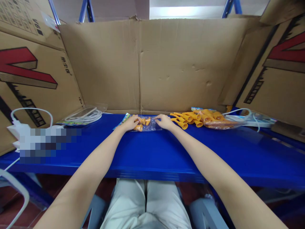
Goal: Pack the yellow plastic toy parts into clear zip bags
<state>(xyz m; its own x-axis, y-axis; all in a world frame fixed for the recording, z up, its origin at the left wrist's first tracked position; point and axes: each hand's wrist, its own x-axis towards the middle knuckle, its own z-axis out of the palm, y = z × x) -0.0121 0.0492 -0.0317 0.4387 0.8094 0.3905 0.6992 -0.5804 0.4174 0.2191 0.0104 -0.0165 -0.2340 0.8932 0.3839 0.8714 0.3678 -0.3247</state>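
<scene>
Currently | clear bag [154, 126]: orange horns [139, 128] inside | left hand [130, 122]: grip holding bag | right hand [165, 121]: grip unclear

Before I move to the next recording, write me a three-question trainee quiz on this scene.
1. What colour are the pieces at the clear bag between the hands: A green, B orange, C white?
2. True or false: the right hand is nearer the loose horn-shaped pieces than the left hand is.
3. Fill in: the tall panel behind the blue table is made of ____.
Key: 1. B; 2. true; 3. cardboard.
</scene>
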